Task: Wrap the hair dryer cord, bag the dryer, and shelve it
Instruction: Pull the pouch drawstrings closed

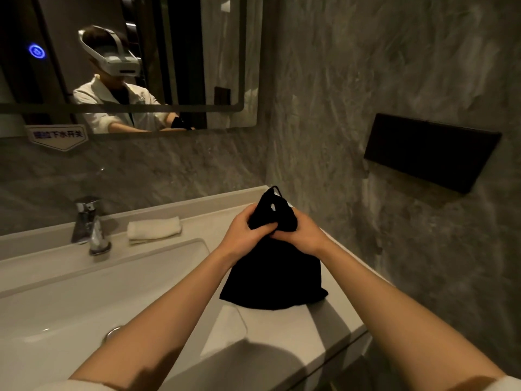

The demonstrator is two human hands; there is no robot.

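A black cloth bag (pixel 275 280) stands bulging on the white counter (pixel 296 328) to the right of the sink. Its gathered neck rises between my hands, with a thin drawstring loop (pixel 275 189) sticking up at the top. My left hand (pixel 248 234) grips the neck from the left. From the right, my right hand (pixel 303 234) closes on the same bunched cloth. The hair dryer and its cord are hidden; I cannot tell whether they are inside the bag.
A sink basin (pixel 84 306) with a chrome faucet (pixel 90 224) lies to the left. A folded white towel (pixel 154 227) rests behind it. A mirror (pixel 127 60) hangs above. A dark box (pixel 431 152) is mounted on the right wall.
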